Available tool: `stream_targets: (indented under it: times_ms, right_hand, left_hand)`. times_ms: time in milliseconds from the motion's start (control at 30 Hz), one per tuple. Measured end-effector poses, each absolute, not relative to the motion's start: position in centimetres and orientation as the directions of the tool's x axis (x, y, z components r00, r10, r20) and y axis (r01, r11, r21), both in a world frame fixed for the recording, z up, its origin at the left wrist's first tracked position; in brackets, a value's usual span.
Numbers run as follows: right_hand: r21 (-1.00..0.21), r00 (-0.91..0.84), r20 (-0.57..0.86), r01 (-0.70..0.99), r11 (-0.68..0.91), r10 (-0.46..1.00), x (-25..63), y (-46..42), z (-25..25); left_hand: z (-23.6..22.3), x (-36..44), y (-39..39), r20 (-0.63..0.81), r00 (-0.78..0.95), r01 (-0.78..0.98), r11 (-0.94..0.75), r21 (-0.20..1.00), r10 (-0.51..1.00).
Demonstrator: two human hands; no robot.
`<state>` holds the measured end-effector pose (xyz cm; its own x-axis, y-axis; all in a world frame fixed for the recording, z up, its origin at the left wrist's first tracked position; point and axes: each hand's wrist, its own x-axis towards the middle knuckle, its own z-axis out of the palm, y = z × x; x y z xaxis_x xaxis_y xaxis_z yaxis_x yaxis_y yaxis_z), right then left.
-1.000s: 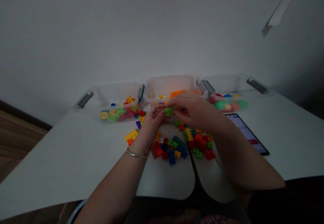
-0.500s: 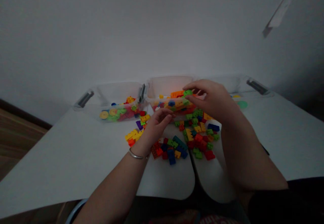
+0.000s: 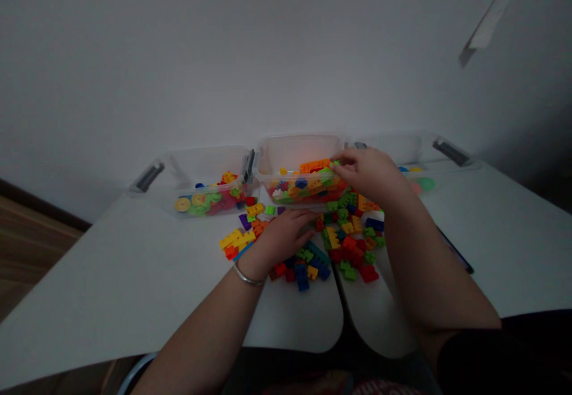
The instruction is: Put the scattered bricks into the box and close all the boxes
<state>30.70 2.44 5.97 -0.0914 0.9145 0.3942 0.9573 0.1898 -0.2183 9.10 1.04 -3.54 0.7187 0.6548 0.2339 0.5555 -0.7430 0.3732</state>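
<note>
My right hand (image 3: pixel 369 171) is at the right rim of the middle clear plastic box (image 3: pixel 300 139), thumb and fingers pinched together. A bit of a green building block (image 3: pixel 335 163) shows at its fingertips; the rest is covered. Inside that box lie mixed blocks, with an orange block (image 3: pixel 315 165) on top. My left hand (image 3: pixel 286 235), with a silver bracelet at the wrist, hovers palm down over the loose blocks on the table. Its fingers stretch to the right, with nothing visible in them. Under and beside them are a teal block (image 3: pixel 317 251) and blue blocks (image 3: pixel 302 277).
A clear box (image 3: pixel 210 152) with wheels and blocks stands left, another (image 3: pixel 402 139) right. Loose blocks (image 3: pixel 353 255) spread over both white tables (image 3: pixel 295 323), across the gap between them. A dark phone-like object (image 3: pixel 456 252) lies by my right forearm. A wall rises behind.
My left hand has moved down and to the right, its fingers stretching out over the pile. My right hand has shifted slightly, and less of the green block shows at its fingertips.
</note>
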Motion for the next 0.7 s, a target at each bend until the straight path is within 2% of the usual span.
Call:
stream_targets:
  times_ms: [167, 267, 367, 567, 700]
  right_hand:
    - [-0.065, -0.117, 0.336, 0.987, 0.147, 0.934, 29.92, 2.09, 6.34]
    - [-0.026, -0.122, 0.316, 0.990, 0.137, 0.941, 29.68, 1.94, 6.54]
    - [-0.043, -0.129, 0.331, 0.988, 0.151, 0.935, 29.77, 2.01, 6.47]
    - [-0.173, -0.154, 0.443, 0.952, 0.253, 0.883, 30.05, 2.24, 6.16]
    - [-0.184, -0.175, 0.491, 0.937, 0.298, 0.853, 29.77, 1.83, 6.42]
  left_hand:
    - [-3.73, 9.20, 0.86, 0.184, 0.752, 0.561, -0.761, 0.327, 0.633]
    - [-3.87, 9.21, 0.93, 0.182, 0.752, 0.568, -0.763, 0.308, 0.634]
    - [-3.96, 9.22, 1.08, 0.185, 0.737, 0.594, -0.753, 0.284, 0.650]
    - [-4.18, 9.21, 1.39, 0.252, 0.668, 0.664, -0.714, 0.224, 0.700]
    - [-4.38, 9.00, 1.54, 0.236, 0.643, 0.698, -0.684, 0.211, 0.729]
